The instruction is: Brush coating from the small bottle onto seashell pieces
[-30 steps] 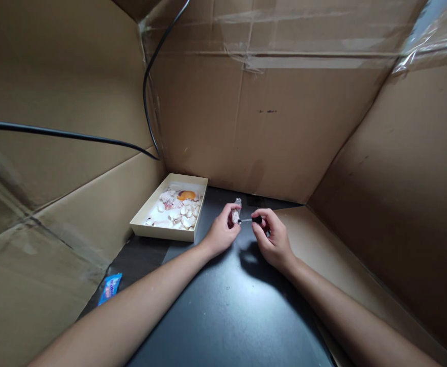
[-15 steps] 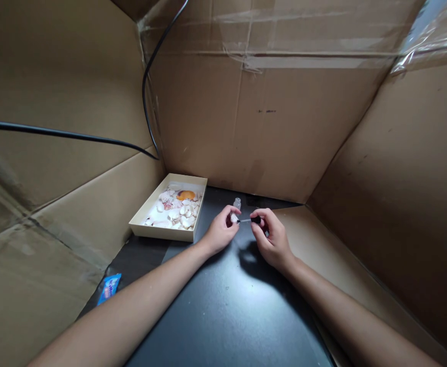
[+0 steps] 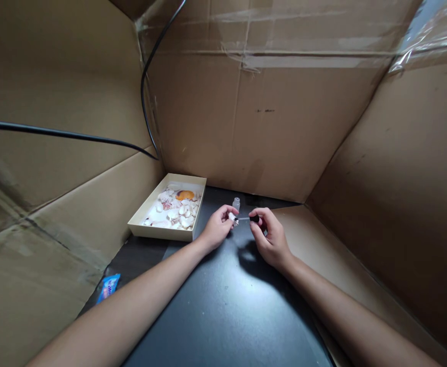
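My left hand (image 3: 218, 227) pinches a small whitish shell (image 3: 233, 219) with a dark spot on it. To its right, my right hand (image 3: 269, 235) grips the black cap (image 3: 254, 218) of a small applicator, whose thin, pale stem points left and reaches the shell. Just behind my left hand stands a small clear glass bottle (image 3: 236, 203) with an open neck. A cream tray (image 3: 161, 232) to the left holds several white shells and one orange shell (image 3: 185, 195).
Cardboard walls (image 3: 273, 132) surround the dark table (image 3: 223, 311). A blue packet (image 3: 108, 287) lies by the left edge, near my left forearm. Black cables (image 3: 144, 86) hang at the upper left. A cardboard flap (image 3: 315, 239) lies along the right side.
More of the shell shows now in my left hand, with a dark spot visible near the applicator's tip. Both hands have shifted very slightly left in the view.
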`<action>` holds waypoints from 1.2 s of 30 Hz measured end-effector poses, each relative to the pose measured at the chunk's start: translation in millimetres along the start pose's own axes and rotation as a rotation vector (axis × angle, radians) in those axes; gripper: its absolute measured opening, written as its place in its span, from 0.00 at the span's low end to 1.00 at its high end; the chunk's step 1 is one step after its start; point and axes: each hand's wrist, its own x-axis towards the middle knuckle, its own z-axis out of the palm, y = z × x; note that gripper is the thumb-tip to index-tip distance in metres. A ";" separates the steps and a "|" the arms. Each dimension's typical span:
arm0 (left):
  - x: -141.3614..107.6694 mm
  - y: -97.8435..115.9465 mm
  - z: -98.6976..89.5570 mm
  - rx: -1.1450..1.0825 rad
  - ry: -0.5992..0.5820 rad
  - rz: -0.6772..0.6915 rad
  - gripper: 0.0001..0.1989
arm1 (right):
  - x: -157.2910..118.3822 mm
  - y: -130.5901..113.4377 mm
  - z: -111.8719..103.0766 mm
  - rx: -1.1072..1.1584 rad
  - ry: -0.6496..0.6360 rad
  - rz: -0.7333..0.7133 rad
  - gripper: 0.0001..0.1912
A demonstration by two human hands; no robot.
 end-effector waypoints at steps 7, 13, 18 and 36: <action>1.6 3.6 -0.9 -0.041 0.041 -0.072 0.09 | -1.0 0.8 -0.1 -0.015 0.002 -0.016 0.06; 2.8 2.1 -1.7 -0.043 0.047 -0.091 0.09 | -0.6 -0.6 0.1 -0.034 -0.009 -0.019 0.06; 2.6 1.6 -1.3 -0.052 0.054 -0.083 0.09 | -0.8 -0.5 0.3 -0.059 -0.048 -0.033 0.07; 3.3 0.0 0.1 -0.050 0.053 -0.060 0.10 | -0.4 -0.2 -1.1 -0.057 -0.024 -0.059 0.08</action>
